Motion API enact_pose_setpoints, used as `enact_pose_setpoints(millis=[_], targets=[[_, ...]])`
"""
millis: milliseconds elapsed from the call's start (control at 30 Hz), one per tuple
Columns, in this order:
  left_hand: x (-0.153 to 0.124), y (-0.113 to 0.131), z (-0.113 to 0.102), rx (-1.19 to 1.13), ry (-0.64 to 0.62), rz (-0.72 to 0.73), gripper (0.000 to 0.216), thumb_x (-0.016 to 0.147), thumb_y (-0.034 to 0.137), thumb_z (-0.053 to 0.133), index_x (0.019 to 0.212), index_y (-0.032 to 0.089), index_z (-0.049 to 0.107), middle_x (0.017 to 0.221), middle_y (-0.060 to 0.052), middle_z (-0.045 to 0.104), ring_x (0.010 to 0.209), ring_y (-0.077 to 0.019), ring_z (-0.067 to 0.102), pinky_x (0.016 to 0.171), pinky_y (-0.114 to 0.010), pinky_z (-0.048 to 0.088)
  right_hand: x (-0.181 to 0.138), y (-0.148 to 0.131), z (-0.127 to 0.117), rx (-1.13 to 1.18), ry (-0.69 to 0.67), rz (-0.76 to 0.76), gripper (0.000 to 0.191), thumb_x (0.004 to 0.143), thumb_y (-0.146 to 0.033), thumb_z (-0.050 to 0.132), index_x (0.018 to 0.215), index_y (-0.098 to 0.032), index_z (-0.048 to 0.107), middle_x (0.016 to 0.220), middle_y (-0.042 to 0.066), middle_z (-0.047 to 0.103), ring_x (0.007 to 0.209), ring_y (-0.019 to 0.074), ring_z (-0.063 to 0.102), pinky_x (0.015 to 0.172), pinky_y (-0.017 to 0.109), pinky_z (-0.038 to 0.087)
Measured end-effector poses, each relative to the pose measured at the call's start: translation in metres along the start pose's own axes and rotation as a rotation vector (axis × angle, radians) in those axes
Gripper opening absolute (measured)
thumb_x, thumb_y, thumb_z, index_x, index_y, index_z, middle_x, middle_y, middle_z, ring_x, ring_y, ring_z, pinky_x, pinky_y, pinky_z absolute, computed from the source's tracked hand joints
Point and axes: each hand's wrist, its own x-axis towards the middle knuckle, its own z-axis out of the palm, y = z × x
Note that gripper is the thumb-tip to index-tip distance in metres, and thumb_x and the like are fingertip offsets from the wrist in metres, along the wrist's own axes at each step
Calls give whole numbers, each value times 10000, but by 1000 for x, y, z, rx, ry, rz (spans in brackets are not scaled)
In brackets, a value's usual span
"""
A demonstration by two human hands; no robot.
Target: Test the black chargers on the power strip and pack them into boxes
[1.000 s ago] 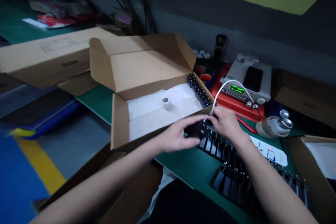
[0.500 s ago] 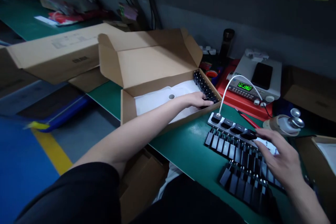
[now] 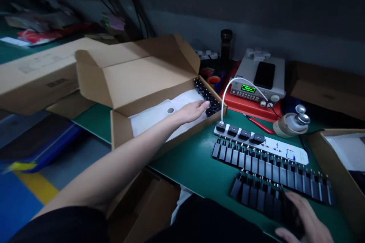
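My left hand (image 3: 193,110) reaches into an open cardboard box (image 3: 148,83) lined with white foam; its fingers lie stretched out, touching a row of black chargers (image 3: 207,97) at the box's right end. My right hand (image 3: 302,222) rests at the bottom right, fingers curled over the near row of black chargers (image 3: 256,195) on the green table. A second row of black chargers (image 3: 270,165) lies behind it, next to a white power strip (image 3: 261,142) with three chargers and a white cable (image 3: 228,95) plugged in.
A tester with a green display (image 3: 258,83) sits on a red tray at the back, a phone on top. A tape dispenser (image 3: 291,125) stands to its right. Cardboard boxes lie at far left (image 3: 37,72) and at right (image 3: 336,155). The floor lies below on the left.
My right hand has pulled back from the power strip to the near row of chargers. My left hand stays inside the box by the chargers. The view has shifted slightly right.
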Motion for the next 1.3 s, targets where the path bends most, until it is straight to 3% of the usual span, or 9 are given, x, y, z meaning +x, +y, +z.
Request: enact_pose_setpoints(millis=[67,167,333,467,633,733,933,1133,1300], targets=[[-10,12,-4,68,135,23,651,1009,611,301,1335,127,591,1356,-201,646,1180,-340,640,1007,-484,487,-3,-15,17,-8,62,33,658,822,-597,738,1358,-258,562,1232,164,677,823,288,749,501,323,637],[-30,34,1,-44,260,272,455,984,461,472,1289,154,612,1262,-146,679,1029,-256,670,942,-435,539,-4,-29,33,-34,130,52,560,855,-573,714,1275,-227,579,1254,188,627,889,302,738,538,334,645],[-47,51,35,-247,135,619,273,922,245,612,1182,171,648,1278,-112,647,934,-166,669,879,-357,580,-12,-30,25,-42,106,71,404,914,-473,636,1249,-249,613,1286,166,595,1041,332,703,692,416,672],[-39,42,50,-209,210,652,109,929,161,576,931,185,681,1067,-63,712,1027,-195,677,937,-374,550,-29,-11,11,-94,94,82,422,978,-403,540,1387,-309,586,1405,115,564,1199,331,646,867,481,647],[-33,44,42,-398,208,547,59,891,208,660,853,200,704,908,-23,684,882,-174,657,844,-340,532,-34,6,-3,119,181,190,416,942,-382,645,1343,-277,600,1362,90,627,1232,303,634,1014,480,582],[-27,57,41,-522,139,503,88,857,278,711,818,199,721,873,-19,669,839,-169,640,816,-332,524,-13,3,-14,254,278,238,427,900,-352,711,1303,-251,610,1337,104,644,1229,302,634,1012,478,580],[-15,71,48,-580,-120,505,130,806,307,738,874,202,771,938,-46,717,895,-194,666,845,-356,523,66,-9,-21,278,366,93,331,883,-283,741,1206,-255,678,1294,107,658,1218,303,626,1045,543,536],[-17,71,57,-406,20,272,178,780,346,790,790,188,708,768,-12,694,714,-181,636,666,-313,480,125,-6,-32,155,316,-114,268,905,-252,720,1169,-235,683,1243,101,664,1135,266,660,1003,494,558],[-24,80,62,-52,208,422,241,834,329,792,717,185,639,760,-4,652,696,-168,604,642,-298,426,165,-22,-51,-123,-25,-305,241,922,-146,617,1152,-191,676,1307,133,609,1180,291,623,950,474,580]])
